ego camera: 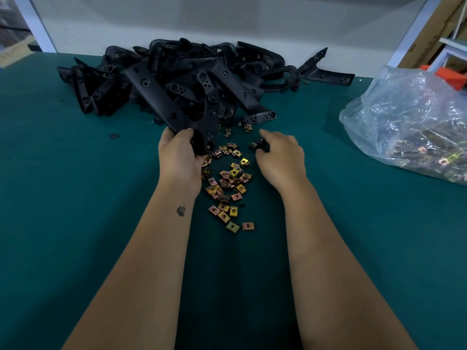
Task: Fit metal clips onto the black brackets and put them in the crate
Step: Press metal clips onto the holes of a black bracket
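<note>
A heap of black plastic brackets [192, 74] lies at the back of the green table. My left hand [179, 155] grips the near end of one long black bracket [161, 102] that sticks out of the heap. Several gold metal clips [228, 183] are scattered between my two hands. My right hand [280, 155] hovers at the right edge of the clips, fingers curled, and seems to pinch a small dark clip [257, 144] at its fingertips. No crate is in view.
A clear plastic bag [409, 122] holding more clips sits at the right. A white wall panel [227, 21] closes the back of the green table [75, 198]. Cardboard and an orange object [452, 74] stand beyond the right corner.
</note>
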`<act>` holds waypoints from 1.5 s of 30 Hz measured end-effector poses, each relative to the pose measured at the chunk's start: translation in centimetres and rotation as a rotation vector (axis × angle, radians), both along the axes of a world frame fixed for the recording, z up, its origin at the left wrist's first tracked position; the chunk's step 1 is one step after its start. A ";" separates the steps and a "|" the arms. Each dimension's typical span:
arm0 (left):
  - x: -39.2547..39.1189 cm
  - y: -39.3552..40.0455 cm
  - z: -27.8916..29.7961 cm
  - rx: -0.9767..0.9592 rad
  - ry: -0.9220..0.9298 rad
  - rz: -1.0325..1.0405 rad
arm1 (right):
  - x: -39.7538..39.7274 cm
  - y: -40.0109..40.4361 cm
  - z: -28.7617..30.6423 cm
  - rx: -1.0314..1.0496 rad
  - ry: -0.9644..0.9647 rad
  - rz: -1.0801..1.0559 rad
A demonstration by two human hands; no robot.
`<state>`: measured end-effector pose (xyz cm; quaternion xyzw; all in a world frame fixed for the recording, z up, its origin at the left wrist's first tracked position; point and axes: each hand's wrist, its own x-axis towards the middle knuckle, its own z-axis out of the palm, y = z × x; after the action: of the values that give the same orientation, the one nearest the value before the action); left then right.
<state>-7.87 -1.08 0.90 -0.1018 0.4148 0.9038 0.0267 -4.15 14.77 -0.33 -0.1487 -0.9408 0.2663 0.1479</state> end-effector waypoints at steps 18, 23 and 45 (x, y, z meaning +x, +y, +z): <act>-0.1 0.0 -0.1 0.005 0.002 -0.014 | 0.1 -0.5 0.2 0.038 0.098 -0.062; 0.2 0.1 0.1 0.044 0.082 -0.077 | 0.8 -1.9 2.0 -0.673 0.404 -0.047; 0.8 0.2 0.1 0.028 0.232 -0.316 | 1.0 -4.5 3.2 -1.461 0.554 0.199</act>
<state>-7.06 -0.88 1.05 0.0695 0.4132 0.8998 0.1216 -3.11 10.28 2.88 -0.0516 -0.4652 0.8566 0.2172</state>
